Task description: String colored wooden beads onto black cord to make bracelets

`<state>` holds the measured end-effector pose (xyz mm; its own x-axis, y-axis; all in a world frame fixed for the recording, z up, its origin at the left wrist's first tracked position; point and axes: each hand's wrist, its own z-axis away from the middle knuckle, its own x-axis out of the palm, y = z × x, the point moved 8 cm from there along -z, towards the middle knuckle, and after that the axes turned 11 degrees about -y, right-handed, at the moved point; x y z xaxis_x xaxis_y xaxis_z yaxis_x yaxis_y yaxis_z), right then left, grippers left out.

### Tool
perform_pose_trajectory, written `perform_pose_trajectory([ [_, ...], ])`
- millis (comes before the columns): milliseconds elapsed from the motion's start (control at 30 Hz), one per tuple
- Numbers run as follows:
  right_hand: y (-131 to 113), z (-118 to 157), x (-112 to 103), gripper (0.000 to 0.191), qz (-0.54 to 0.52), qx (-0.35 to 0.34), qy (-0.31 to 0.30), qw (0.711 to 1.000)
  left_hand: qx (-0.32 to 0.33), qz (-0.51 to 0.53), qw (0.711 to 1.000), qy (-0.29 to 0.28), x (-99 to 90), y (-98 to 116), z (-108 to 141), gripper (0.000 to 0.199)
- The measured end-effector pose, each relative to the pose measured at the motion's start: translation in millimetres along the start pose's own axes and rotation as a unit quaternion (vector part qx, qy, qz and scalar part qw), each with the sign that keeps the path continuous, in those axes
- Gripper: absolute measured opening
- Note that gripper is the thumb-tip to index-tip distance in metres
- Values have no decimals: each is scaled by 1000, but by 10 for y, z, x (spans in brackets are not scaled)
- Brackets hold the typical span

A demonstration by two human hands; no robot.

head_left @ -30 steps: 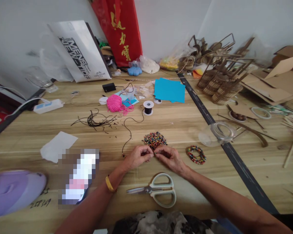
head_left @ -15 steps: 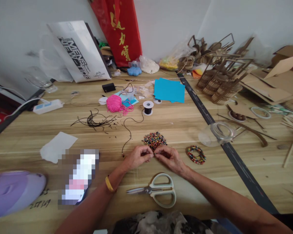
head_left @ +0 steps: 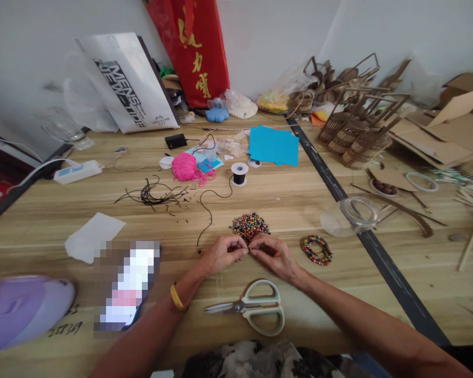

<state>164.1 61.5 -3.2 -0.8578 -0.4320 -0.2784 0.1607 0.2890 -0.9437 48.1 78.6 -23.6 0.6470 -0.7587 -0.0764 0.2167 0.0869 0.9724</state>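
A person's left hand and right hand nearly touch above a wooden desk, each grip pinched at the fingertips around a tiny dark piece too small to identify. Multicoloured beads lie heaped just beyond, while black cord trails from a spool toward the left wrist and scissors rest nearer the person.

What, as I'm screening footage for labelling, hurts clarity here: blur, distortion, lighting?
In the head view, coarse blocks mask the phone, edge things like the purple object look stretched and soft, and light is diffuse with faint shadows; in the head view, the bead pile shows separate dots, but the item the hands pinch is too small to identify.
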Motion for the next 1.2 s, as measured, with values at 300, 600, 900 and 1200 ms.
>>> perform_pose_trajectory([
  [300,-3,3,-4,14,6,0,6,1000,0,-4,1000,-5,8,21,6,20],
  [600,16,6,4,17,7,10,0,1000,3,-13,1000,-4,2,13,-2,17],
  [900,38,14,10,15,-9,11,1,1000,1,-2,1000,-4,5,1,1,20],
  [1200,13,19,-2,18,-4,14,1,1000,-8,-16,1000,-7,4,-9,-1,18],
])
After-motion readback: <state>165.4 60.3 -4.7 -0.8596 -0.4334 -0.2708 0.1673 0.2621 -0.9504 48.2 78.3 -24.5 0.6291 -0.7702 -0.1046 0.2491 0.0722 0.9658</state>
